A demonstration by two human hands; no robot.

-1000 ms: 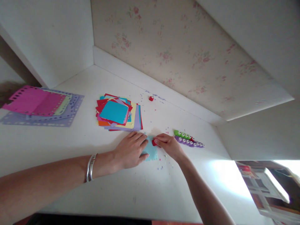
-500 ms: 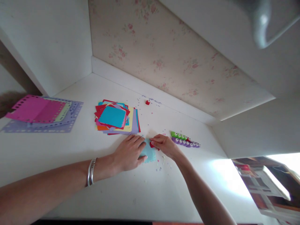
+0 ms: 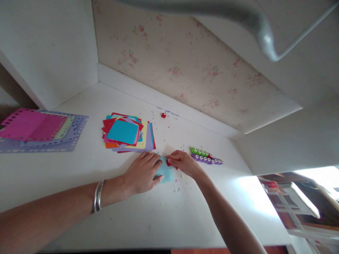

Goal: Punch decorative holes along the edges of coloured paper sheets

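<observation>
A pale blue sheet of paper (image 3: 165,173) lies on the white table under both hands. My left hand (image 3: 144,173) rests on its left part, fingers spread and palm down. At the sheet's upper right, my right hand (image 3: 182,161) pinches a small red paper punch (image 3: 168,162) at the paper's edge; fingers partly hide it. Another small red punch (image 3: 163,115), with a white eye on it, stands farther back. To the right of my right hand sit rows of green punches (image 3: 199,152) and purple punches (image 3: 206,159) with eyes, one red among them.
A stack of coloured paper squares (image 3: 123,132) lies left of centre. Farther left are pink and lilac sheets (image 3: 39,124) with punched edges. Tiny paper bits (image 3: 177,189) are scattered about. The floral wall (image 3: 169,70) closes the back; a grey curved metal bar (image 3: 265,38) hangs overhead.
The whole view has shifted slightly, so the table things sit a little farther left. Both hands keep nearly the same pose on the paper, with the red punch still pinched.
</observation>
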